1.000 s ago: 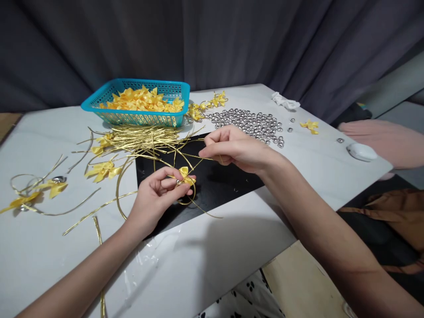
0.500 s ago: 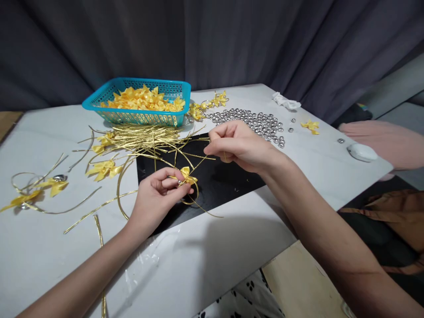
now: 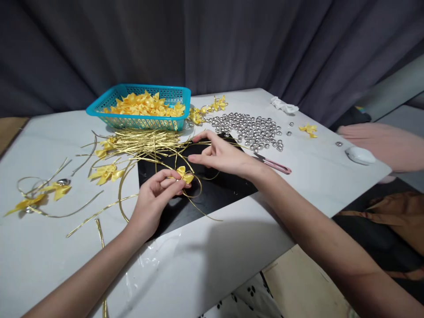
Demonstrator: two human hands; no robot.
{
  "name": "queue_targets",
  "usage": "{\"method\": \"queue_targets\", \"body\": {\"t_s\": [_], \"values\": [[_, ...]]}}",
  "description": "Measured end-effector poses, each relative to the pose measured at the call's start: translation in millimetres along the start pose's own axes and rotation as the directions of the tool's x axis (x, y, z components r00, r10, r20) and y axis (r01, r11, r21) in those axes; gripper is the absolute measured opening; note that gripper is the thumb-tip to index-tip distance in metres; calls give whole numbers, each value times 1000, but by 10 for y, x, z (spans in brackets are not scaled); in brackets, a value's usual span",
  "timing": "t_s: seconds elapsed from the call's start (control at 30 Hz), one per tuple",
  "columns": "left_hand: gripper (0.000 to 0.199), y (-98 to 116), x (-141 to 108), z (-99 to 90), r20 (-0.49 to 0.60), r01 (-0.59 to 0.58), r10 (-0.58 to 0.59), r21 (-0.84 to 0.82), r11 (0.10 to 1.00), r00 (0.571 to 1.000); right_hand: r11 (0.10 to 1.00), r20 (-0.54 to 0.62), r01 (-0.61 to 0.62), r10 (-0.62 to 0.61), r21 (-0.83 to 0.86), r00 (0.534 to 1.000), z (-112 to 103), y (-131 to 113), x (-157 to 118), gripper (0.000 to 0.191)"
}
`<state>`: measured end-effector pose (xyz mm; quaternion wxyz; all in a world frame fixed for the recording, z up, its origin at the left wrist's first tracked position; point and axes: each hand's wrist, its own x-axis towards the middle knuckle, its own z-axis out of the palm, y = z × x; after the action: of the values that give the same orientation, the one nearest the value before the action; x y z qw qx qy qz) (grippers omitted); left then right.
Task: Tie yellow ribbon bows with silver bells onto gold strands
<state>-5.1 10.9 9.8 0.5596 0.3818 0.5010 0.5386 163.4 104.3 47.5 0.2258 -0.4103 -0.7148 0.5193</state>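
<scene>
Beyond the grip, wires (image 3: 145, 142) are heaped before the basket (image 3: 139, 116); loose wires are crossed between the hands. Beads (image 3: 256, 130) are spread farther right, with the pink tool (image 3: 277, 166) laid nearer. The bow (image 3: 186, 175) is pinched between thumb and fingers of the left hand (image 3: 156, 194), above the mat (image 3: 228, 187). The right hand (image 3: 227, 154) is held just beyond the bow, thumb and forefinger parted. The bow is partly covered by the left hand; the right hand's remaining fingers are largely hidden.
</scene>
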Motion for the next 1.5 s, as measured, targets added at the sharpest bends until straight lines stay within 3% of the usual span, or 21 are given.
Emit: {"method": "queue_targets", "body": {"t_s": [0.17, 0.33, 0.5, 0.63, 0.83, 0.97, 1.2, 1.37, 1.5], "values": [[25, -15, 31, 7, -38, 19, -21, -59, 998, 999, 999, 235, -9, 18, -40, 972, 113, 46, 34, 24], [45, -54, 38, 11, -132, -7, 2, -40, 999, 991, 999, 246, 26, -15, -42, 969, 119, 42, 56, 15], [28, -89, 41, -6, -167, -32, 48, 98, 995, 985, 998, 321, 56, -40, -41, 946, 85, 33, 35, 17], [26, -84, 40, -8, -164, -45, 58, 81, 996, 985, 999, 362, 30, -13, -41, 932, 53, 76, 48, 14], [32, -55, 51, 7, -208, -39, 35, -16, 999, 978, 996, 306, -71, 82, -45, 949, 45, 71, 48, 9], [32, -62, 63, 0, -197, -24, 21, -14, 1000, 980, 994, 321, -103, 87, 33, 943, 116, 25, 24, 17], [22, -80, 42, -19, -120, -77, 70, -55, 995, 990, 984, 218, -6, -33, 177, 975, 251, 90, 34, 31], [38, -80, 54, -2, -103, -35, 30, -47, 998, 994, 988, 242, 7, -44, 152, 969, 237, 105, 47, 31], [35, -67, 62, 4, -118, -12, 8, -40, 999, 993, 999, 222, 9, -20, 50, 975, 179, 67, 56, 21]]}}
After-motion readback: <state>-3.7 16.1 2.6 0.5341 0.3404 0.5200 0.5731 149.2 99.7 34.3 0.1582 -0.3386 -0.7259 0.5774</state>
